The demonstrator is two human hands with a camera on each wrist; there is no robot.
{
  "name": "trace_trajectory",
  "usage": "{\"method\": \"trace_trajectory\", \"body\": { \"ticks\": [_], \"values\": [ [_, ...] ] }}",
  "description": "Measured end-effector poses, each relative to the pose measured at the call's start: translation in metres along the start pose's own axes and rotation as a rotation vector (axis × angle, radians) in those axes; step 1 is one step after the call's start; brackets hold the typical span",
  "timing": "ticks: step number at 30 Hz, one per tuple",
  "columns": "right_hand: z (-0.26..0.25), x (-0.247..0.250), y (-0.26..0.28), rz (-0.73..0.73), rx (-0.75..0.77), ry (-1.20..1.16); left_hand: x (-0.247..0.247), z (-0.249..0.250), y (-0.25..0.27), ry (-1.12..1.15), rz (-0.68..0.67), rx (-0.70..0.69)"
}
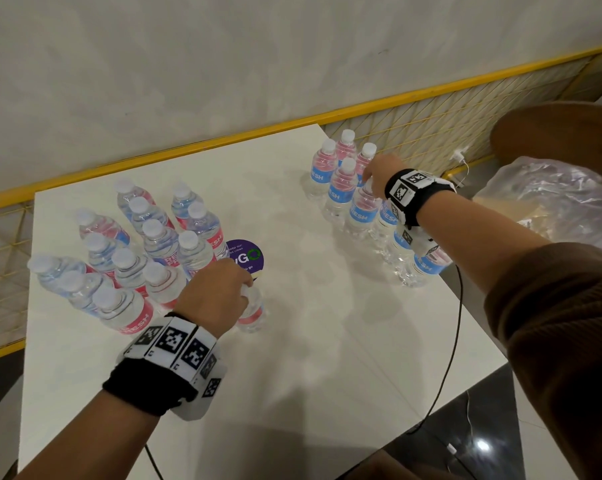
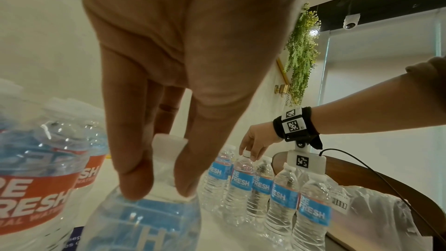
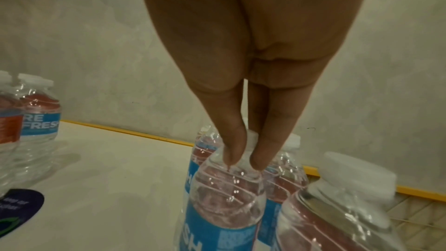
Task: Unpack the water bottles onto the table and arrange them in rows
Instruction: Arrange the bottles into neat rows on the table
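**Two neck-pinches running at once, with toppling as the main hazard**

While both hands are working at opposite ends of the white table [image 1: 327,341], each is pinching one water bottle by its top. The left hand [image 1: 212,295] is curling thumb and fingers [image 2: 132,169] round the cap and shoulder of a lone bottle [image 1: 252,311] that is standing near the table's middle, just in front of the purple round sticker [image 1: 245,256] and just right of the left cluster of bottles [image 1: 133,251]. The right hand [image 1: 382,174] is gripping the cap of a blue-labelled bottle [image 3: 224,198] inside the right-hand row [image 1: 379,216], with neighbours crowding it on three sides.

Risks, as judged from this layout:

- Grips so high on the neck are giving little control over the base; a slight sideways pull is likely to be tipping the bottle rather than sliding it.
- The right row is running close to the table's right edge, and its nearest bottle [image 1: 424,268] is sitting almost at the rim. A knock along the line could be sending one over.
- The right wrist camera block is hanging low over the caps behind the hand and could be clipping them as the arm is moving.
- The left forearm is passing just beside the nearest cluster bottle; drifting leftward could be starting a domino fall.
- The black cable [image 1: 455,341] is trailing across the table's edge and could be snagging.

The clear plastic wrap [image 1: 549,199] is lying off to the right; whether any bottles are remaining in it cannot be told.
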State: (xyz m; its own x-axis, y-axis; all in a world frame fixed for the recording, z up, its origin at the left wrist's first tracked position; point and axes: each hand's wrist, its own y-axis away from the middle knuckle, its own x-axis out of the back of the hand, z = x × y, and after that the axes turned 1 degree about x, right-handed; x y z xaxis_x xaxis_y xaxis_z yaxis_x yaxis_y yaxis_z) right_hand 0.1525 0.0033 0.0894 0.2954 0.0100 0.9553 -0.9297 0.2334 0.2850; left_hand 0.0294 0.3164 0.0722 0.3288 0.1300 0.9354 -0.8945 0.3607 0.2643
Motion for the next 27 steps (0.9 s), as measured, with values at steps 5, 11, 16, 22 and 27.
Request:
{"method": "trace_trajectory", "body": {
  "ticks": [5, 11, 16, 22, 27],
  "values": [
    [0.0032, -0.0012, -0.0019, 0.031, 0.036, 0.001, -0.0017, -0.0003, 0.0009, 0.016, 0.017, 0.001],
    [0.0058, -0.0009, 0.0001, 0.049, 0.073, 0.020, -0.0027, 0.0002, 0.0008, 0.017, 0.019, 0.000],
    [0.0062, -0.0010, -0.0001, 0.052, 0.083, 0.029, -0.0029, -0.0011, 0.0015, 0.028, 0.014, 0.007],
    [0.0060, -0.0009, -0.0011, 0.040, 0.055, 0.028, -0.0031, 0.0005, 0.0024, 0.020, 0.028, 0.009],
    [0.0025, -0.0011, -0.0066, 0.011, 0.000, 0.003, -0.0027, 0.0007, 0.0030, 0.033, 0.025, 0.013]
  ]
}}
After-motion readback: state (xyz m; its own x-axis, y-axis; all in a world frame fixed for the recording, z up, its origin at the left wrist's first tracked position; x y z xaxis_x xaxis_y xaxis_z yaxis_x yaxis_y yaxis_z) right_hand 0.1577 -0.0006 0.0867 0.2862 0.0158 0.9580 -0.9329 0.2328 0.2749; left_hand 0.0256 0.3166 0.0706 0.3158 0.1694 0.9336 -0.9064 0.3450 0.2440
